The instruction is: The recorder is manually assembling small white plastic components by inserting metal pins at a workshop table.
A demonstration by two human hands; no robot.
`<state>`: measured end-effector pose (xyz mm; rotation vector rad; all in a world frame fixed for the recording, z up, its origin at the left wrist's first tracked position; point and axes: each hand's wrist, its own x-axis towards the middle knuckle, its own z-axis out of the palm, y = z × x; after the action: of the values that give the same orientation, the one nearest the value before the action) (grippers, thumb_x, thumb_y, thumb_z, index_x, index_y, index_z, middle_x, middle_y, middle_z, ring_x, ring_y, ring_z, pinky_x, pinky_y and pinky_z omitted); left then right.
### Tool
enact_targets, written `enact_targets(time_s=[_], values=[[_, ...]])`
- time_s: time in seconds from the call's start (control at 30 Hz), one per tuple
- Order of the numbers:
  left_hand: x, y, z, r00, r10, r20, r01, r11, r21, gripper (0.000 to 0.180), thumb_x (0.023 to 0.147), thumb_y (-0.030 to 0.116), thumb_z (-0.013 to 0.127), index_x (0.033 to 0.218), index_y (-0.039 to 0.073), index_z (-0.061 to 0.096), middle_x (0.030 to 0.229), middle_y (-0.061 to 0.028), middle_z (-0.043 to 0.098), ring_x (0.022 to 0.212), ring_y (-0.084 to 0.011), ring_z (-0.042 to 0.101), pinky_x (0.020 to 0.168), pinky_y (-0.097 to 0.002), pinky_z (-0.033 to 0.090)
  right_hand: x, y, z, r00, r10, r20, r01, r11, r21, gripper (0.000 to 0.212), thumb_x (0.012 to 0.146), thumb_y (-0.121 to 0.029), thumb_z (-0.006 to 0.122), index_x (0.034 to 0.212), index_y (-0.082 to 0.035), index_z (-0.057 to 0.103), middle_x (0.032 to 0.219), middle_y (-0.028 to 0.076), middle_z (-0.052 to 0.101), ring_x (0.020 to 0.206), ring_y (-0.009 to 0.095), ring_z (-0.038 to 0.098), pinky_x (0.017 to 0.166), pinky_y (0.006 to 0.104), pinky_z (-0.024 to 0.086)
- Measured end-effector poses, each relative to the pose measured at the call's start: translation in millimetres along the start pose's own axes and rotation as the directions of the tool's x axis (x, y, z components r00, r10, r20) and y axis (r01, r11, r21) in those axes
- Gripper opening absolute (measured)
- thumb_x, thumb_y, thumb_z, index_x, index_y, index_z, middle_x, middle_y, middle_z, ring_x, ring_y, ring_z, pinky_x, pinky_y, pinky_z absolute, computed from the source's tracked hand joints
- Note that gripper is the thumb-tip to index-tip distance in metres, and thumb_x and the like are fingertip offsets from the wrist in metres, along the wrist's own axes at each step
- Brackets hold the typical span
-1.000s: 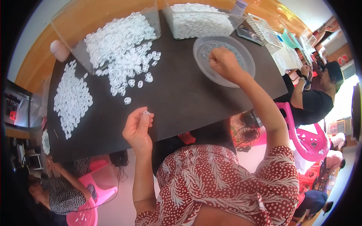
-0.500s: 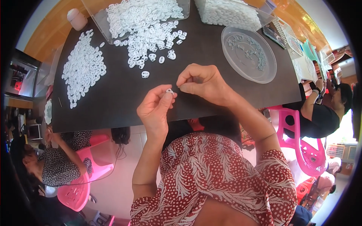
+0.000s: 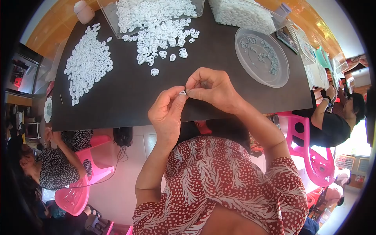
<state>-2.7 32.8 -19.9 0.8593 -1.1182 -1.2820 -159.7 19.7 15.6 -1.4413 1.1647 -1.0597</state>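
Observation:
Between the thumb and fingers of my left hand (image 3: 167, 111) is a small white two-holed plastic piece (image 3: 182, 93). My right hand (image 3: 215, 89) is closed in a pinch right beside it, its fingertips meeting the piece. Whatever those fingertips hold is too small to make out. Just beyond my hands a single white piece (image 3: 155, 72) lies on the dark table (image 3: 117, 105). Farther off, a loose heap of the same white pieces (image 3: 160, 37) spills from a clear plastic bin (image 3: 113, 28). To the right, a round clear tray (image 3: 256, 74) holds many small greyish metal bits (image 3: 270, 58).
A second pile of white pieces (image 3: 87, 62) spreads at the left. Another clear bin (image 3: 243, 17), filled with white pieces, stands at the back. A pinkish jar (image 3: 84, 12) and a phone (image 3: 287, 41) sit near the edges. People sit on pink chairs (image 3: 313, 156) at both sides.
My hands have come together, and the right fingertips now meet the white piece in my left. The whole view has shifted slightly.

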Motion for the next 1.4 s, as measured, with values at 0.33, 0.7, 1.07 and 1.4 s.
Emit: enact_targets(time_s=[0.33,0.7,1.07,1.4], values=[[-1.5,-1.4,-3.2,1.0,0.017,-0.003,-0.017,0.998,0.068,0.018,0.085,0.005,0.063,0.1,-0.004,0.063,0.084,-0.0039,0.063,0.07,-0.0066,0.055,0.061,-0.018,0.044,-2.1,4.8,2.0,1.0,0.001,0.011,-0.001,0.998,0.056,0.009,0.076,-0.001,0.066,0.082,0.002,0.06,0.071,0.0,0.059,0.066,0.005,0.053,0.059,0.0215,0.045],[-4.1,-7.5,-7.2,1.0,0.019,-0.001,-0.019,0.995,0.095,0.017,0.085,0.004,0.063,0.1,-0.004,0.063,0.085,-0.0032,0.062,0.07,-0.0059,0.055,0.062,-0.0176,0.044,-2.3,5.4,3.4,0.996,0.066,0.066,-0.069,0.997,0.045,0.012,0.08,0.001,0.065,0.09,0.003,0.059,0.081,0.002,0.059,0.073,0.005,0.054,0.064,0.0196,0.045],[-3.6,-9.0,-8.6,0.944,0.317,0.095,-0.322,0.813,0.485,0.013,0.084,0.0,0.062,0.096,-0.004,0.064,0.075,-0.0012,0.056,0.066,-0.0069,0.051,0.059,-0.0191,0.042,-1.5,9.1,13.4,0.996,0.092,0.014,-0.093,0.995,0.044,0.01,0.079,0.002,0.064,0.088,0.003,0.06,0.081,0.003,0.061,0.074,0.006,0.055,0.064,0.0205,0.046],[-1.6,-8.2,-10.4,0.992,0.125,0.013,-0.123,0.941,0.316,0.018,0.085,0.002,0.062,0.102,-0.004,0.064,0.085,-0.003,0.06,0.07,-0.0062,0.054,0.062,-0.0184,0.045,-0.8,10.4,12.4,1.0,0.025,0.003,-0.025,0.998,-0.051,0.01,0.079,0.0,0.064,0.088,0.001,0.061,0.083,0.0,0.059,0.074,0.005,0.052,0.066,0.0201,0.044]])
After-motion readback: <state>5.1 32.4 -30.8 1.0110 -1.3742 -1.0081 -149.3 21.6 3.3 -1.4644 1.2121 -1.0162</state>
